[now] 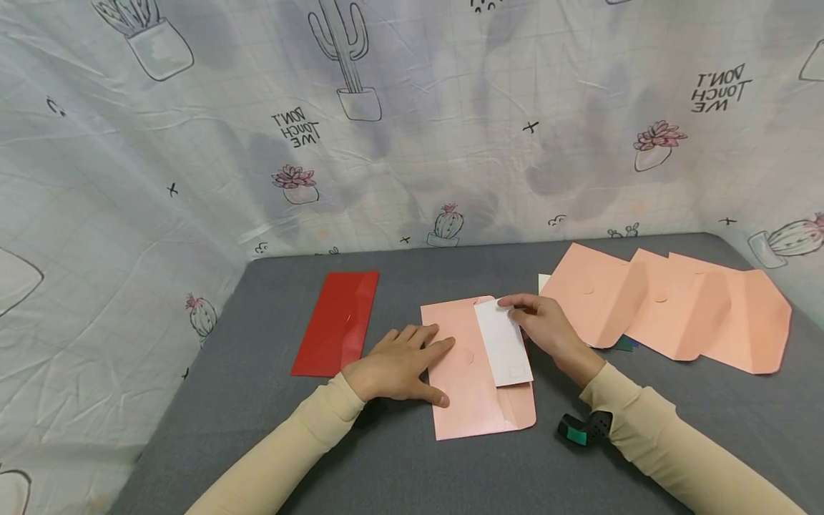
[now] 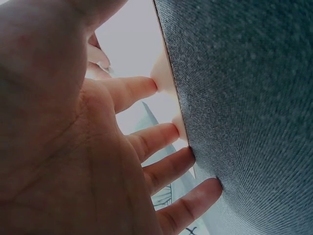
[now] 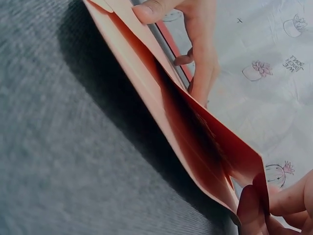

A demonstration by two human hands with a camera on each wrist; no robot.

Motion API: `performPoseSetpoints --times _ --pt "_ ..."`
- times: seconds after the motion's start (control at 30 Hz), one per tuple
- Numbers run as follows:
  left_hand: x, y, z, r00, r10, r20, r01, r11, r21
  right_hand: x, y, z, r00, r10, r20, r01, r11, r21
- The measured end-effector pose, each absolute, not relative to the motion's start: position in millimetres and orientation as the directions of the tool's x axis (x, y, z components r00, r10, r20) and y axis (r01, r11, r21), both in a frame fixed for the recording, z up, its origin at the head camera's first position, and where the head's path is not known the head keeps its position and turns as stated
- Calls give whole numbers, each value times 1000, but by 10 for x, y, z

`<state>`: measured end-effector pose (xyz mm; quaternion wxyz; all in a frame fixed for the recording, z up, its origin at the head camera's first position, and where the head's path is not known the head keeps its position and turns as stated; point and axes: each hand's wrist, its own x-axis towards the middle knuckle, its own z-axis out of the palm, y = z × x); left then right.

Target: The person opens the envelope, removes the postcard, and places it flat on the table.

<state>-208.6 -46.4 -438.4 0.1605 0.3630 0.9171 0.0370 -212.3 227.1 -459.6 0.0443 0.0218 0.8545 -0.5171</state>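
Note:
A pink envelope (image 1: 453, 418) lies at the middle of the table, a white card (image 1: 505, 343) over its right part. My left hand (image 1: 402, 361) rests on the envelope's left side, fingers spread and the thumb near the lower edge. In the left wrist view the fingertips (image 2: 183, 129) reach past the paper's edge to the cloth. With thumb and fingers, my right hand (image 1: 543, 325) pinches the envelope's far right corner, beside the card's upper end. The right wrist view shows the envelope's mouth (image 3: 190, 132) gaping on its right side. Whether the pinch also takes in the card, I cannot tell.
To the left lies a red envelope (image 1: 335, 325). Several overlapping pink envelopes (image 1: 669, 307) lie at the right, a pale paper edge (image 1: 543, 281) showing behind them. A black strap with a green patch (image 1: 576, 434) sits by the right sleeve. A patterned curtain (image 1: 412, 129) hangs behind the grey table (image 1: 399, 472).

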Motion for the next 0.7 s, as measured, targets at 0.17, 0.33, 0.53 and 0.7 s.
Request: performPoseSetpoints --times 0.17,0.33,0.53,0.7 --pt "-2083 -461 -4379 -687 676 -268 654 735 179 -2130 2284 -4589 -995 3 -102 92 461 -883" --pt "-2087 -461 -4385 -685 679 -264 654 732 188 -2141 2314 -4573 -994 19 -110 106 470 -876" --pt "-2094 -461 -4391 -685 679 -264 653 733 192 -2151 2344 -4552 -993 44 -108 115 483 -868" --pt "-2096 -465 -4392 -685 681 -259 658 731 183 -2160 2356 -4545 -991 63 -119 135 486 -864"
